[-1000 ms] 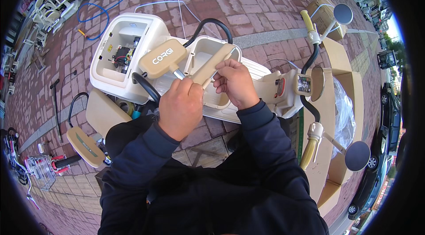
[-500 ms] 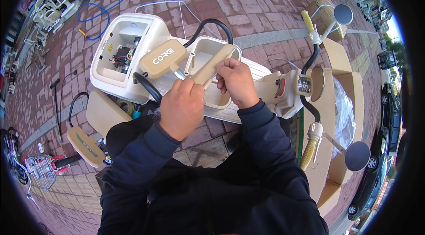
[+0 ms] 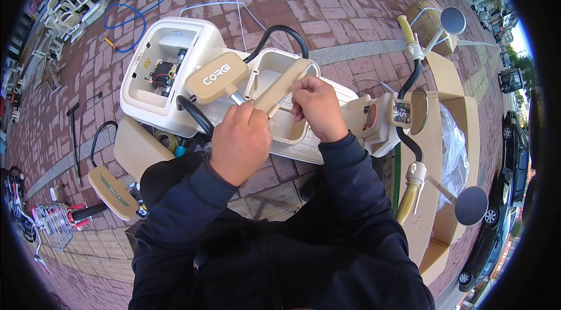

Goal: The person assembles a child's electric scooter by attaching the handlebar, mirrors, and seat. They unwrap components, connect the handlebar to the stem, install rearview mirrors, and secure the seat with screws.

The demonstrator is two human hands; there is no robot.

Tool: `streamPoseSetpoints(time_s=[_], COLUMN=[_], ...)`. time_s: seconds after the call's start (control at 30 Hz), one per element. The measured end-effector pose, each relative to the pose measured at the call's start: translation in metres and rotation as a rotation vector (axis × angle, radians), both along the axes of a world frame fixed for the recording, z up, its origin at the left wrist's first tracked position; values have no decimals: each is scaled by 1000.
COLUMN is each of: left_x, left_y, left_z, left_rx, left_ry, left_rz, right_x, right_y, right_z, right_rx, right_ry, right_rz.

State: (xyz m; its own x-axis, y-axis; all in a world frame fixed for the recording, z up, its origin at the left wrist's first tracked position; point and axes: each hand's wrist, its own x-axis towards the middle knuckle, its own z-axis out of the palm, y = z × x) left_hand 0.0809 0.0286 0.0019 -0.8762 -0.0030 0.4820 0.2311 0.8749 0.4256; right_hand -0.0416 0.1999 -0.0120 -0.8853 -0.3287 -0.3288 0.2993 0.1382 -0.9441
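Observation:
A long beige seat cushion (image 3: 280,89), seen mostly edge-on, lies slanted over the open white body of a small scooter (image 3: 198,41). Behind it, a beige backrest (image 3: 217,77) stands on a short metal post. My left hand (image 3: 241,141) is closed around the cushion's near end, its fingertips hidden underneath. Just right of the cushion's underside, my right hand (image 3: 318,108) has curled fingers, thumb and forefinger together. Whatever they pinch, if anything, is too small or hidden to see. Below both hands, an open storage well (image 3: 290,127) shows in the scooter body.
Handlebars with round mirrors (image 3: 471,205) rise on the right, beside an open cardboard box (image 3: 464,152) holding clear plastic. Exposed wiring (image 3: 163,74) sits in the rear compartment. A second beige backrest (image 3: 113,193) stands at my left. A blue hose (image 3: 140,21) lies on the brick paving.
My right hand has shifted slightly to the right and toward me, away from the cushion. My left hand keeps its hold in nearly the same place.

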Motion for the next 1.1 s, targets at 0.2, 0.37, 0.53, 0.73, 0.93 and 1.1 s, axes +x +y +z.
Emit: streamPoseSetpoints(time_s=[0.2,0.37,0.53,0.73,0.93,1.1], left_x=[2,10,11,29,29,-16], left_y=[-5,-10,-12,-19,-35,-5], left_z=[5,14,22,47,63,28], left_rx=[42,-67,-61,-132,747,1348], left_ry=[-67,-223,-275,-339,-458,-161], left_rz=[-36,-9,-1,37,-79,-114], right_x=[14,12,20,18,18,32], right_y=[-5,-5,-11,-16,-15,-11], right_z=[5,-2,-7,-13,-14,2], right_rx=[138,157,226,279,205,-207], right_ry=[150,183,872,915,795,371], right_rz=[164,158,232,243,171,11])
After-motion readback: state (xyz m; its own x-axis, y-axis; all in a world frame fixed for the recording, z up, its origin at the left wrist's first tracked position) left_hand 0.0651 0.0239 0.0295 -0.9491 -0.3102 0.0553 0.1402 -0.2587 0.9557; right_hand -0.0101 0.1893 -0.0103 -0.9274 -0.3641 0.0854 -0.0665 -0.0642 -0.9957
